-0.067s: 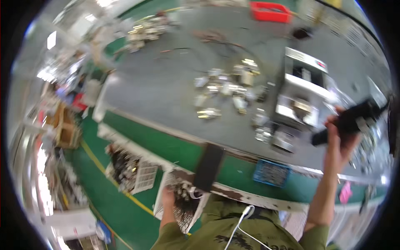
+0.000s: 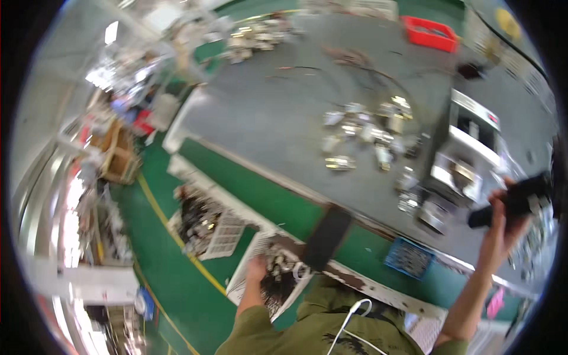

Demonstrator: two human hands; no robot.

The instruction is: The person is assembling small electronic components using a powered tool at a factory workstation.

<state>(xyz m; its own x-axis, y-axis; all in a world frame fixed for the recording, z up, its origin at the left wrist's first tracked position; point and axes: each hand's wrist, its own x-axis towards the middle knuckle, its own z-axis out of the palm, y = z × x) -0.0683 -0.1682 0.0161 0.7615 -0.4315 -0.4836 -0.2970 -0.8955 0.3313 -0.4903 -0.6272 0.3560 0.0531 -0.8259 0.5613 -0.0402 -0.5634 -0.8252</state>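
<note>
the right hand (image 2: 503,220) grasps a black tool (image 2: 526,189) at the right of the table (image 2: 266,118). the left hand (image 2: 257,269) is at a white crate (image 2: 241,279) of dark bits (image 2: 277,281); whether it grips any, i cannot tell. a second crate (image 2: 225,238) holds mixed bits (image 2: 198,216), the blue basket (image 2: 402,271) small grey parts (image 2: 409,258), the red bin (image 2: 429,40) blurred ones.

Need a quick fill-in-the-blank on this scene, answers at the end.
1. The right hand holds an elongated object coloured ____.
2. The left hand is at a ____ perforated plastic basket.
3. A shallow red plastic bin sits at the ____ edge of the grey table.
4. A ____ line crosses the green floor.

Missing: black; white; far; yellow.
</note>
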